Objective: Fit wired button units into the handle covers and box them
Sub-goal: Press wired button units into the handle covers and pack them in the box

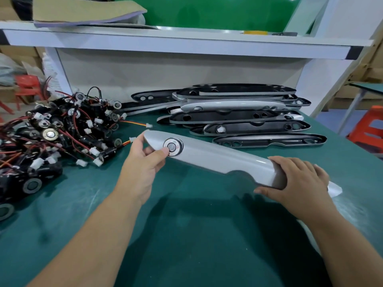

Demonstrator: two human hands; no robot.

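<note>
1. Hands work as a pair on one silver handle cover (213, 160), which slants across the middle of the green surface (186, 235), its far end to the left and its near end to the right.
2. The left hand (145, 158) grips the cover's far end: the fingers curl behind the tip and the thumb presses against the rim of the button unit (173, 146).
3. That button unit sits in the round hole near the cover's left end, with its metal ring and face showing on the glossy outer side.
4. The right hand (296, 179) clasps the near end, fingers draped over the top and thumb hooked under the lower edge.
5. Whether the cover rests on the surface or is held just above it, I cannot tell; it casts a dark shadow below its notched middle.
6. A pile of wired button units (51, 129) lies at the left of the surface, black bodies tangled with red and black leads and white connectors.
7. One orange lead with a white connector (132, 139) ends just beside the left hand's fingers.
8. A stack of handle covers (244, 112) lies beyond the held one, most turned with the dark inner side up.
9. Behind runs a white shelf (176, 44) carrying cardboard (83, 11).
10. A red stool (371, 129) stands off the right edge.
</note>
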